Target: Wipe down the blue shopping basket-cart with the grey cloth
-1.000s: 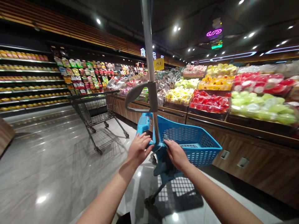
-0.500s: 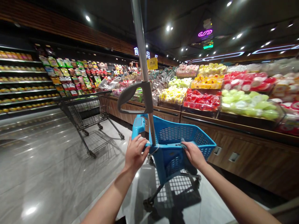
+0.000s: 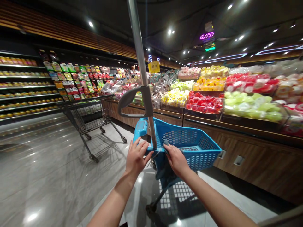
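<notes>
A blue plastic shopping cart (image 3: 197,157) with perforated basket walls stands in front of me. My left hand (image 3: 137,157) grips the cart's handle part at the near left, with its fingers over the edge and the thumb apart. My right hand (image 3: 176,159) is closed on a dark grey cloth (image 3: 166,143) and presses it against the near rim of the cart, close to the pole. Most of the cloth is hidden under and below the hand. A metal pole (image 3: 139,47) with a grey loop handle (image 3: 124,102) rises from the cart between my hands.
A dark metal shopping cart (image 3: 92,118) stands on the left on the shiny tiled floor (image 3: 47,176). Wooden display counters (image 3: 255,154) with colourful packed goods (image 3: 253,104) run along the right. Stocked shelves (image 3: 26,85) line the far left wall.
My right hand has slid left along the near rim with the cloth, now close to the pole. My left hand stays on the cart. The view has shifted slightly.
</notes>
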A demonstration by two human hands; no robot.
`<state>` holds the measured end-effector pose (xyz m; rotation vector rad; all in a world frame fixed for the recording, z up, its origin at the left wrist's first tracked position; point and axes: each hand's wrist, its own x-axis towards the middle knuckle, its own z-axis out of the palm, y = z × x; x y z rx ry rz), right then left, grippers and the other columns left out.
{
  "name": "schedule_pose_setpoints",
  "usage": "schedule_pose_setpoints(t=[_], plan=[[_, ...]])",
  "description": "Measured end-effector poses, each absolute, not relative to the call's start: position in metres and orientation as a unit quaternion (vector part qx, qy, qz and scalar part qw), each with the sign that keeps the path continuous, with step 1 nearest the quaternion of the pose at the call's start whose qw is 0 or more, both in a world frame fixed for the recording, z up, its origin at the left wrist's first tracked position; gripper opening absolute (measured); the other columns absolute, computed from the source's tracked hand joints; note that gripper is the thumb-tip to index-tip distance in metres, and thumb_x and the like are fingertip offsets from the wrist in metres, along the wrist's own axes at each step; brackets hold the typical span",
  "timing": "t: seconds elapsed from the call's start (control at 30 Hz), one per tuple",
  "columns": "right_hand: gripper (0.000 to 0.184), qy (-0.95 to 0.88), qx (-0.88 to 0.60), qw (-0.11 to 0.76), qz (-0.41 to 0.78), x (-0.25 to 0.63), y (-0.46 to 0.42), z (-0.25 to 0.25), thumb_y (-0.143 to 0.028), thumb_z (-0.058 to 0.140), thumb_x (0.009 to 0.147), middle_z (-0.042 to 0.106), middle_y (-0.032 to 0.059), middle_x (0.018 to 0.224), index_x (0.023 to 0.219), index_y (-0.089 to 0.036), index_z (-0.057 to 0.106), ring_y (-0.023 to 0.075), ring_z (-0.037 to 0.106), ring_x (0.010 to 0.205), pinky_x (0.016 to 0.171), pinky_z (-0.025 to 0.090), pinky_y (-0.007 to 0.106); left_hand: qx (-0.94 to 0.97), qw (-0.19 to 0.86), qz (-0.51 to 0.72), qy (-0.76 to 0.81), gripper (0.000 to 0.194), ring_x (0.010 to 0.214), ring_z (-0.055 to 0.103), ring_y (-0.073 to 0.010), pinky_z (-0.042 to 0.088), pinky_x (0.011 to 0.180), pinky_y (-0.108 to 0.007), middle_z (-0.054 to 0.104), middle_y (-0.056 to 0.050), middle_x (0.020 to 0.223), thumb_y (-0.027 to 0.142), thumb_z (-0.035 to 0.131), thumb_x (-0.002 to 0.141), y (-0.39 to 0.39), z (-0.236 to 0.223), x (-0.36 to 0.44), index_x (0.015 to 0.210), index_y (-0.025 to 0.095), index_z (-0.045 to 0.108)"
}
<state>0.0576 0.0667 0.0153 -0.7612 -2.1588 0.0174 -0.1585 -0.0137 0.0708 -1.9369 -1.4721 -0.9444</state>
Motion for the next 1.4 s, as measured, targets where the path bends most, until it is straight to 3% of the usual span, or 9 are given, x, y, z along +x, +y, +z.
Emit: schedule_pose_setpoints(t=[0.23, 0.4, 0.6, 0.93, 1.13, 1.4], plan=[[0.038, -0.865, -0.333, 0.375, -0.014, 0.124, 0.102, -0.011, -0.025, 0.043, 0.095, 0.065, 0.0109, 0.122, 0.132, -0.02, 0.052, 0.0244, 0.06, 0.113, 0.098, 0.049, 0.045, -0.723, 0.269, -0.351, -0.531, 0.028, 0.129, 0.047, -0.0344, 0.039, 0.105, -0.061, 0.068, -0.009, 0.117, 0.034, 0.058, 0.09, -0.015, 0.07, -0.173, 0.116, 0.023, 0.062], [0.035, -0.86, -0.351, 0.37, -0.012, 0.165, 0.118, -0.021, -0.028, 0.043, 0.096, 0.066, 0.0098, 0.12, 0.128, -0.02, 0.054, 0.0238, 0.062, 0.108, 0.095, 0.05, 0.043, -0.719, 0.266, -0.363, -0.529, 0.032, 0.13, 0.044, -0.0368, 0.036, 0.105, -0.064, 0.067, -0.01, 0.117, 0.037, 0.061, 0.088, -0.014, 0.068, -0.163, 0.115, 0.021, 0.062], [0.034, -0.825, -0.383, 0.415, -0.011, 0.136, 0.097, -0.009, -0.028, 0.039, 0.098, 0.065, 0.0089, 0.122, 0.127, -0.021, 0.056, 0.0259, 0.058, 0.117, 0.098, 0.046, 0.047, -0.702, 0.255, -0.38, -0.546, 0.033, 0.131, 0.042, -0.0398, 0.031, 0.106, -0.067, 0.068, -0.009, 0.114, 0.045, 0.065, 0.083, -0.01, 0.067, -0.144, 0.108, 0.023, 0.064], [0.043, -0.852, -0.314, 0.419, 0.017, 0.057, 0.055, 0.021, -0.025, 0.044, 0.095, 0.055, 0.0103, 0.134, 0.137, -0.025, 0.047, 0.0257, 0.049, 0.125, 0.104, 0.042, 0.048, -0.699, 0.256, -0.4, -0.534, 0.027, 0.128, 0.045, -0.0377, 0.036, 0.105, -0.062, 0.069, -0.008, 0.108, 0.042, 0.065, 0.084, -0.012, 0.07, -0.149, 0.103, 0.023, 0.064], [0.045, -0.874, -0.282, 0.397, 0.002, 0.08, 0.078, 0.005, -0.02, 0.044, 0.094, 0.06, 0.011, 0.128, 0.138, -0.022, 0.045, 0.0242, 0.056, 0.118, 0.099, 0.047, 0.045, -0.717, 0.254, -0.389, -0.519, 0.024, 0.131, 0.042, -0.036, 0.036, 0.106, -0.063, 0.067, -0.008, 0.115, 0.036, 0.059, 0.088, -0.013, 0.069, -0.161, 0.108, 0.022, 0.063], [0.04, -0.858, -0.338, 0.385, -0.041, 0.138, 0.103, -0.022, -0.025, 0.045, 0.095, 0.064, 0.011, 0.121, 0.135, -0.023, 0.048, 0.0254, 0.06, 0.112, 0.096, 0.049, 0.046, -0.715, 0.245, -0.394, -0.523, 0.022, 0.13, 0.044, -0.0345, 0.036, 0.107, -0.062, 0.066, -0.007, 0.115, 0.033, 0.056, 0.09, -0.013, 0.067, -0.161, 0.109, 0.024, 0.063]])
